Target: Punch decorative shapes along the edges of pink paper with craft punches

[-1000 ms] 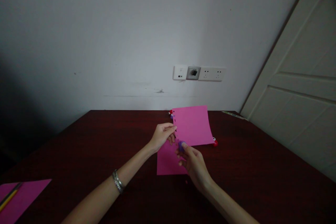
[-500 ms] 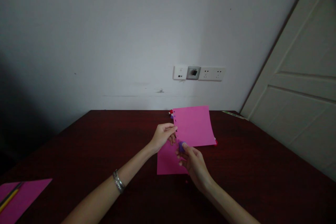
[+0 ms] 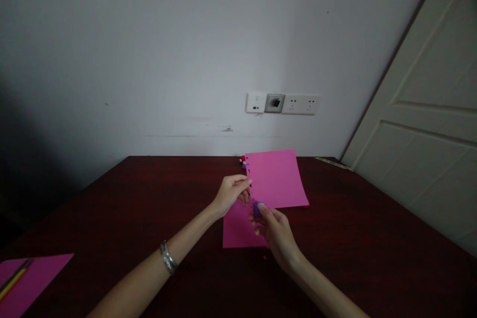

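Observation:
A pink sheet of paper [image 3: 276,179] is held up off the table, with a row of small punched holes down its left edge. My left hand [image 3: 235,190] pinches that left edge between thumb and fingers. At the sheet's lower left corner, my right hand [image 3: 276,231] is closed on a small purple hole punch [image 3: 257,208], thumb on top. The punch sits at the sheet's edge; its jaw is hidden. Below both hands, another pink sheet [image 3: 238,231] lies flat on the table, partly covered by them.
Small red and purple items with white dots [image 3: 243,162] stand behind the held sheet. A pencil [image 3: 13,283] lies on pink paper [image 3: 44,276] at the left. A thin strip [image 3: 333,163] rests near the back right edge. Wall sockets [image 3: 301,105] are beyond the dark table [image 3: 167,184].
The held sheet's lower right corner has shifted slightly right, covering more of a red thing behind it. Both hands stay almost in place.

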Motion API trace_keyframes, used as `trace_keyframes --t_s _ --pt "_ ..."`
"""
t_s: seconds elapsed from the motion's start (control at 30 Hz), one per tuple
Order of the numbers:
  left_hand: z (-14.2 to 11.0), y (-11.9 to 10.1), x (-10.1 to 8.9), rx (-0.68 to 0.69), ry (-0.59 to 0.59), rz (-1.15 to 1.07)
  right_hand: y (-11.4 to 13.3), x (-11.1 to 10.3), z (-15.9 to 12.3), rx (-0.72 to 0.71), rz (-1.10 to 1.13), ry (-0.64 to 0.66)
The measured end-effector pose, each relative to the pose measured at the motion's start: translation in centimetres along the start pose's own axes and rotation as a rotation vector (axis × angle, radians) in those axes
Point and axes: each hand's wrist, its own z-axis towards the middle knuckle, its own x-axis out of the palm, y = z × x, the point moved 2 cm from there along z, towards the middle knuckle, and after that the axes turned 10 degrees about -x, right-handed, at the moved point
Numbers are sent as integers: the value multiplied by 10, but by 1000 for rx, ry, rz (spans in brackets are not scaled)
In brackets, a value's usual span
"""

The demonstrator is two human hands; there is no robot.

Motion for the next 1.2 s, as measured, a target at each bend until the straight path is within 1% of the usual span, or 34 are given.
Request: trace_keyframes --t_s 0.23,0.5,0.9,1.2 --pt "-1 -1 0 10 9 -13 2 1 0 1 -19 13" --pt "-1 -2 1 -9 10 -14 1 1 2 -19 -24 6" --pt "-2 -3 2 -9 6 -16 1 1 1 -1 -23 0" --pt "-3 -3 3 -11 7 -10 5 3 0 -1 -67 -4"
